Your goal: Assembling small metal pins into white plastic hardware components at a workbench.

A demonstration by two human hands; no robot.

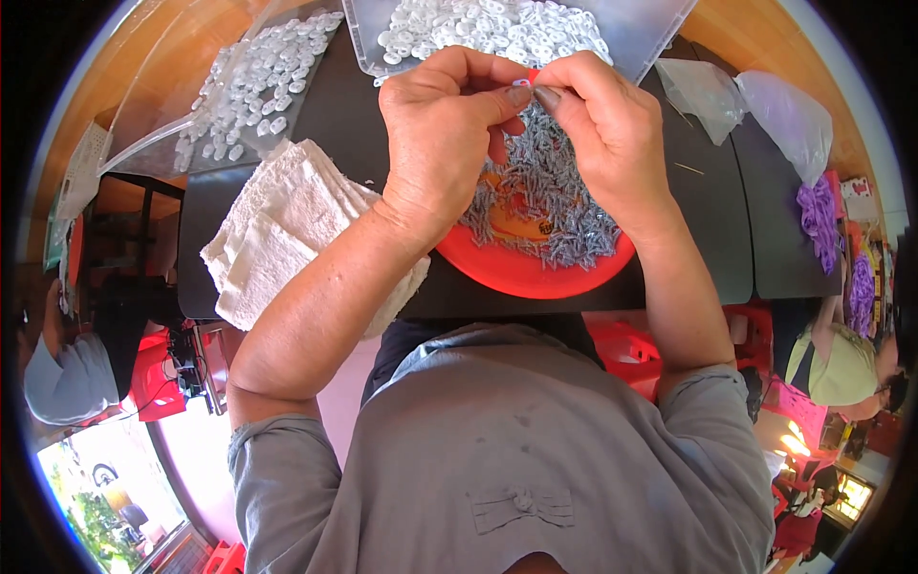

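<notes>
My two hands meet at upper centre of the frame. The left hand [449,115] pinches one small white piece [521,83] between thumb and forefinger; the right hand [612,134] has thumb and forefinger pressed together beside it, contents not discernible. Below them: one red bowl [531,285], holding grey pieces [588,230] too numerous to count. Top centre: one clear bin [648,29] of uncounted white oval pieces [497,29]. Left of centre: one pile of white cloths [277,239]. Upper right: two clear bags [786,115] on the counter [703,239].
</notes>
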